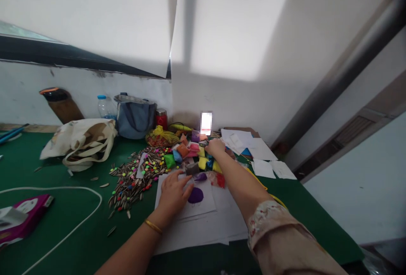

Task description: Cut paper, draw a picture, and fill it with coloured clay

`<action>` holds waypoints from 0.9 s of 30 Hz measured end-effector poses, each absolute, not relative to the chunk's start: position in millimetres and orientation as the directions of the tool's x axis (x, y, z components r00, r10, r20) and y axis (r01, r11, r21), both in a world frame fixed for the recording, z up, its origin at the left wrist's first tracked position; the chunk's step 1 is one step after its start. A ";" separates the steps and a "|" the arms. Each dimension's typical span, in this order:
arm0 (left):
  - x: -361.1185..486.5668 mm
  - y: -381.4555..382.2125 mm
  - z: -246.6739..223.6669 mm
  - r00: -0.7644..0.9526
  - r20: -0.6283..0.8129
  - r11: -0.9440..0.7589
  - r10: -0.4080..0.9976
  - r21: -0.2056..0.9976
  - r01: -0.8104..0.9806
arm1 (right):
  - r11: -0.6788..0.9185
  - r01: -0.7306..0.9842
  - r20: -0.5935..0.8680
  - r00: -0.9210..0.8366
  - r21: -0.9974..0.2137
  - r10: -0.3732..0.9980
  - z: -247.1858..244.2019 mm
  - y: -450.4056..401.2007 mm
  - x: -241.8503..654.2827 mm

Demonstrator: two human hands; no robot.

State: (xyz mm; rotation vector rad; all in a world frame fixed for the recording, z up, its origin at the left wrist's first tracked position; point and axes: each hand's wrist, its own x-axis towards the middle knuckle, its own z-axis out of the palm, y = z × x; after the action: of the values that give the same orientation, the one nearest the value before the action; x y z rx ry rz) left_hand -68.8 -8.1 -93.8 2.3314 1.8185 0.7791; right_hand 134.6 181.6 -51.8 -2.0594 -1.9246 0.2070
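My left hand (174, 191), with a gold bangle at the wrist, lies on a sheet of white paper (196, 211), its fingers apart. Beside its thumb is a flat purple round patch of what looks like clay (196, 195) on the sheet. My right hand (215, 147) reaches to the back of a heap of colourful clay packets (182, 151). Its fingers are closed by a small greyish, shiny thing (203, 143), too small to name. Nearer the paper are a purple packet (200, 177) and a red packet (220, 179).
Striped seeds with coloured beads (133, 186) spread left of the paper. Behind stand a cream tote bag (82, 140), a blue-grey bag (135, 116), a bottle (106, 108) and a lit phone (206, 123). A white cable (79, 220) crosses the green table; papers (263, 168) lie right.
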 end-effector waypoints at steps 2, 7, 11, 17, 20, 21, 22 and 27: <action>-67.1 -11.1 -87.0 0.194 0.327 -0.311 0.925 0.358 0.880 | -0.050 0.901 0.115 0.110 -0.431 0.987 -44.3 178.8 140.2; -61.8 -12.6 -75.8 0.332 0.227 -0.396 0.916 0.372 0.840 | 0.005 0.686 0.039 0.035 -0.727 0.999 -36.3 147.0 152.4; -54.0 -4.1 -76.3 0.406 0.208 -0.455 0.890 0.345 0.821 | -0.022 0.463 -0.109 -0.163 -0.886 0.981 -48.1 95.2 156.0; -39.9 25.0 -67.4 0.495 0.267 -0.557 0.827 0.265 0.787 | -0.137 0.252 -0.213 -0.304 -0.958 0.928 -68.5 48.6 159.3; -46.7 43.8 -62.1 0.331 0.329 -0.420 0.884 0.252 0.871 | -0.134 0.211 -0.183 -0.236 -0.968 0.954 -75.5 47.9 155.4; -50.6 49.6 -61.7 0.273 0.348 -0.370 0.897 0.252 0.894 | -0.132 0.206 -0.176 -0.213 -0.970 0.961 -77.3 48.5 153.4; -54.5 54.7 -62.1 0.220 0.366 -0.324 0.904 0.253 0.912 | -0.131 0.204 -0.171 -0.193 -0.970 0.966 -78.9 49.1 151.2; -65.1 67.7 -69.0 0.137 0.396 -0.269 0.908 0.302 0.915 | -0.113 0.242 -0.144 -0.116 -0.964 0.983 -83.7 50.8 141.1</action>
State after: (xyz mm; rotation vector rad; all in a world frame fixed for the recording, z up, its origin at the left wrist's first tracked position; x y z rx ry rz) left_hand -65.1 67.7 -69.0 2.3782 1.9065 0.8129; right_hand 141.1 50.8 -83.7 -1.4182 -1.4216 1.2860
